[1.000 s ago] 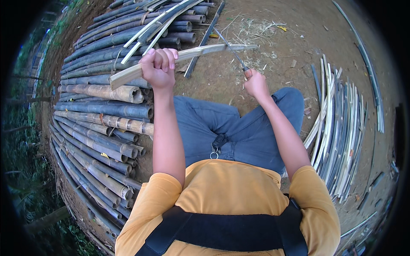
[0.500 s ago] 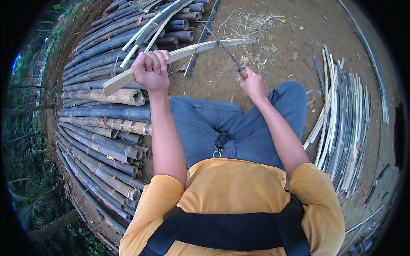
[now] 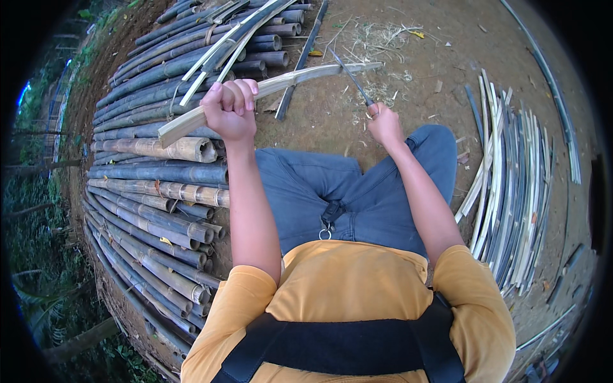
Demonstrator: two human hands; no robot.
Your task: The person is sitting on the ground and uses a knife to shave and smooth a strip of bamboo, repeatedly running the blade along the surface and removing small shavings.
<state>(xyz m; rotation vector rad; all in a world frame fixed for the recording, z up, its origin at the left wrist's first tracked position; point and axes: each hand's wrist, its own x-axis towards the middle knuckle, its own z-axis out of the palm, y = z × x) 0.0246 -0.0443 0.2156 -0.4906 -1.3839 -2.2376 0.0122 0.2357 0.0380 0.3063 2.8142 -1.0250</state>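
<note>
My left hand is closed around a pale split bamboo strip, near its thick, cut end. The strip slants away up and to the right, its thin far end over the ground. In my right hand is the wooden handle of a knife with a long, narrow dark blade. That blade crosses the strip close to its far end and seems to touch it. The strip passes over a dark bamboo piece lying on the ground.
Stacked bamboo poles fill the left side, with several split strips on top. A bundle of slender strips lies on the right. Pale shavings litter the dirt ahead. My bent legs are just below my hands. A long pole curves along the far right.
The knife has shifted slightly right and down, its blade now steeper and nearer the strip's far end. My left hand and the strip have moved a little right.
</note>
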